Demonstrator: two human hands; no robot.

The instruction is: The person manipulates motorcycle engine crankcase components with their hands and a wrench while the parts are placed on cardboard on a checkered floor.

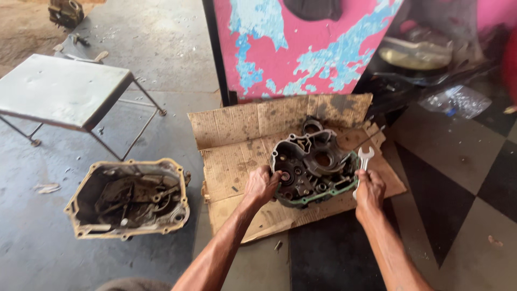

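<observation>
Both forearms outstretched, left hand [262,185] and right hand [369,191] curled closed.

At the centre of the frame a grey engine crankcase half [314,167] with a green gasket rim lies on stained cardboard [237,145] on the floor. The left hand [261,185] grips its left edge. The right hand [369,189] holds a silver open-end wrench [364,160] against its right edge. At lower left sits a dirty engine cover [129,198]; at upper left stands a metal stool [59,89].

At my ten o'clock stands a grey metal stool [59,89] on bare grey concrete floor [161,48]; at twelve, a peeling pink-and-blue painted panel [301,43]; black-and-grey checkered tiles [458,178] at three.
</observation>
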